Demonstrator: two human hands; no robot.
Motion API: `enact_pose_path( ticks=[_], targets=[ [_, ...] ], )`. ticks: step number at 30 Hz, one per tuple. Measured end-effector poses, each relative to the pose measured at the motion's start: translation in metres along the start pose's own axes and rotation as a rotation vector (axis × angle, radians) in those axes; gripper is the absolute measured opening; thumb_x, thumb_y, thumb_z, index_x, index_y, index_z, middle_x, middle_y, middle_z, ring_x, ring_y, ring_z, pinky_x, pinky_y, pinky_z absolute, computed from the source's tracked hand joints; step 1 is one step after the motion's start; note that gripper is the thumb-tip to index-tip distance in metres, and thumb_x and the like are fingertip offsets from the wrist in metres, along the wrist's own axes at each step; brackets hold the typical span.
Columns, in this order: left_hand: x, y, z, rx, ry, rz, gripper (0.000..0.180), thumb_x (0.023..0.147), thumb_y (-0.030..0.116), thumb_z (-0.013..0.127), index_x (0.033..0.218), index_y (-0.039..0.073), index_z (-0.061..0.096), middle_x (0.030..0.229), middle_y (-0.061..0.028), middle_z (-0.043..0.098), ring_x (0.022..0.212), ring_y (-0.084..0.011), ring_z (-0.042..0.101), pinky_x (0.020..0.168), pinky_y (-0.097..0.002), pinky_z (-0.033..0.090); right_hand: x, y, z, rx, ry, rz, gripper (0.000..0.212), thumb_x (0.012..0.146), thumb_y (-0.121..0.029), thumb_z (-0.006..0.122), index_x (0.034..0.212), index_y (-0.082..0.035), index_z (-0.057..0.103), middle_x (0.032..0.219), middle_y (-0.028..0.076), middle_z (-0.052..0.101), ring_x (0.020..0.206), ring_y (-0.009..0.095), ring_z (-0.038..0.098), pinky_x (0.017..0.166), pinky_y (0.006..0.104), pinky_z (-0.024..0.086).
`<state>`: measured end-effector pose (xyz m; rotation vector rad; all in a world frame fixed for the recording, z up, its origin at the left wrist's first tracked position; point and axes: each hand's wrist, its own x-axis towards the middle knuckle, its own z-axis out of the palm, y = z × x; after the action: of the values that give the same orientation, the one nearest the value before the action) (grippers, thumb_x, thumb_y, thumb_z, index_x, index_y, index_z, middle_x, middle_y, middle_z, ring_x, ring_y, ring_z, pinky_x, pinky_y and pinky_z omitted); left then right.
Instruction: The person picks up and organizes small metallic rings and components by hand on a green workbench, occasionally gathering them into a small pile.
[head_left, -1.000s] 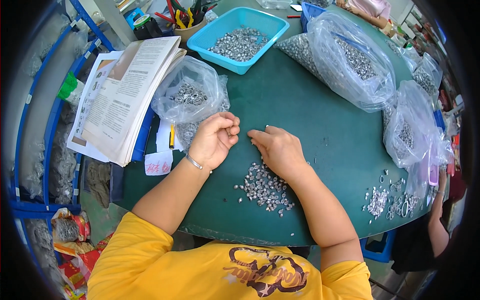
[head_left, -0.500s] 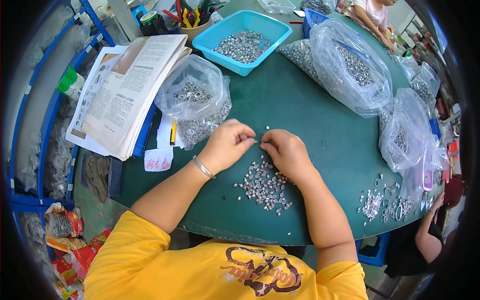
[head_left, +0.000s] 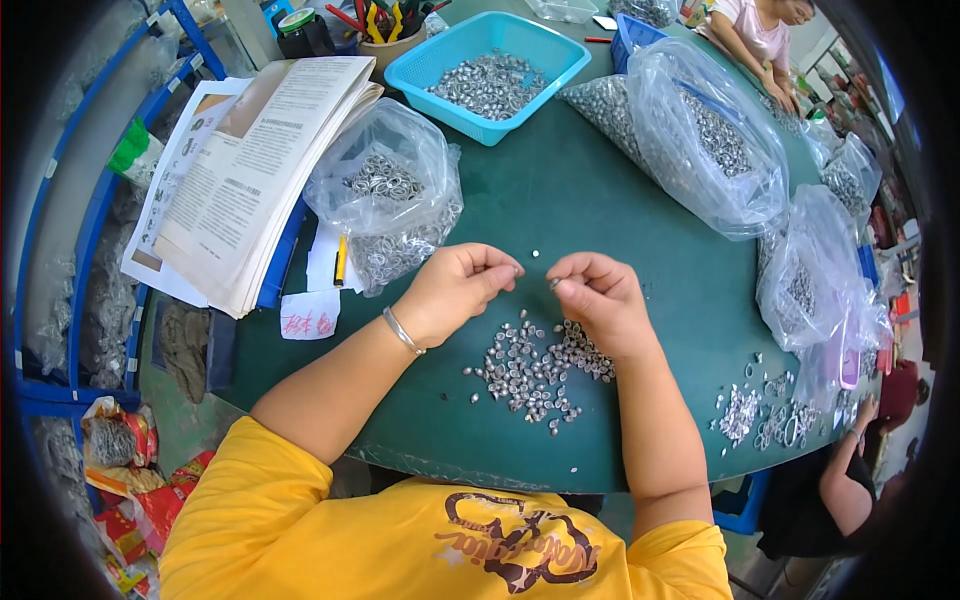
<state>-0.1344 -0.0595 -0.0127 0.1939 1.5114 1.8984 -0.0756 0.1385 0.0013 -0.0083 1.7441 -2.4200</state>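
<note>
My left hand (head_left: 452, 292) is closed in a pinch above the table, thumb and forefinger together; whatever is between them is too small to make out. Across a small gap, my right hand (head_left: 607, 303) pinches a small silver metal piece (head_left: 555, 284) between thumb and fingers. One loose round metal piece (head_left: 535, 253) lies just beyond the two hands. Below and between my forearms spreads a pile of small oval silver metal pieces (head_left: 525, 365), partly covered by my right hand.
A blue basket (head_left: 430, 92) of metal pieces stands far ahead. An open plastic bag (head_left: 340, 180) of rings is at left, beside a newspaper stack (head_left: 250, 190). Large filled bags (head_left: 740, 200) line the right. Small parts (head_left: 740, 412) lie near right. Other people work at far right.
My hands, which met at the fingertips, have drawn apart. The right hand has moved a little to the right with the small metal piece in its pinch.
</note>
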Motion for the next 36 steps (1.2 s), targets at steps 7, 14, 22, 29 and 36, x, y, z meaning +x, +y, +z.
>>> enact_pose_path(
  ticks=[7, 14, 22, 29, 36],
  targets=[
    [-0.002, 0.000, -0.003, -0.449, -0.192, -0.093, 0.015, 0.086, 0.006, 0.055, 0.098, -0.001, 0.058, 0.084, -0.0088, 0.060, 0.062, -0.0076, 0.051, 0.047, -0.0169, 0.039, 0.001, 0.005, 0.005, -0.266, 0.094, -0.157, 0.013, 0.077, -0.002, 0.068, 0.090, -0.001, 0.064, 0.065, -0.008, 0.048, 0.058, 0.000, 0.038, 0.052, 0.0158, 0.032],
    [-0.004, -0.003, 0.004, -0.418, -0.194, -0.096, 0.014, 0.088, 0.007, 0.053, 0.099, -0.001, 0.057, 0.085, -0.0088, 0.061, 0.066, -0.0085, 0.054, 0.048, -0.0177, 0.042, 0.001, 0.009, 0.005, -0.348, 0.089, -0.203, 0.013, 0.076, -0.003, 0.070, 0.088, -0.002, 0.064, 0.063, -0.009, 0.046, 0.058, 0.001, 0.037, 0.052, 0.0166, 0.032],
    [0.004, -0.011, 0.004, -0.454, -0.125, -0.051, 0.012, 0.087, 0.008, 0.055, 0.096, 0.001, 0.058, 0.081, -0.0069, 0.061, 0.065, -0.0106, 0.055, 0.052, -0.0203, 0.043, 0.017, -0.021, 0.018, -0.135, -0.046, 0.209, 0.013, 0.081, -0.004, 0.065, 0.093, 0.001, 0.063, 0.082, 0.001, 0.063, 0.075, 0.007, 0.056, 0.068, 0.0201, 0.045],
    [0.003, -0.013, -0.005, -0.566, -0.077, -0.057, 0.007, 0.085, 0.003, 0.049, 0.087, 0.001, 0.055, 0.080, -0.0107, 0.060, 0.064, -0.0138, 0.055, 0.053, -0.0232, 0.044, 0.103, -0.080, 0.047, -0.049, 0.227, -0.191, 0.024, 0.091, -0.018, 0.053, 0.108, -0.001, 0.058, 0.059, -0.007, 0.042, 0.048, 0.004, 0.036, 0.043, 0.0191, 0.028],
    [0.005, -0.009, 0.001, -0.563, 0.061, 0.005, 0.005, 0.081, 0.004, 0.050, 0.084, 0.003, 0.053, 0.071, -0.0044, 0.050, 0.054, -0.0097, 0.045, 0.043, -0.0225, 0.033, 0.051, -0.032, 0.020, -0.929, -0.123, -0.142, 0.015, 0.085, -0.016, 0.058, 0.088, -0.004, 0.066, 0.071, 0.004, 0.062, 0.061, 0.015, 0.058, 0.055, 0.0278, 0.046]
  ],
)
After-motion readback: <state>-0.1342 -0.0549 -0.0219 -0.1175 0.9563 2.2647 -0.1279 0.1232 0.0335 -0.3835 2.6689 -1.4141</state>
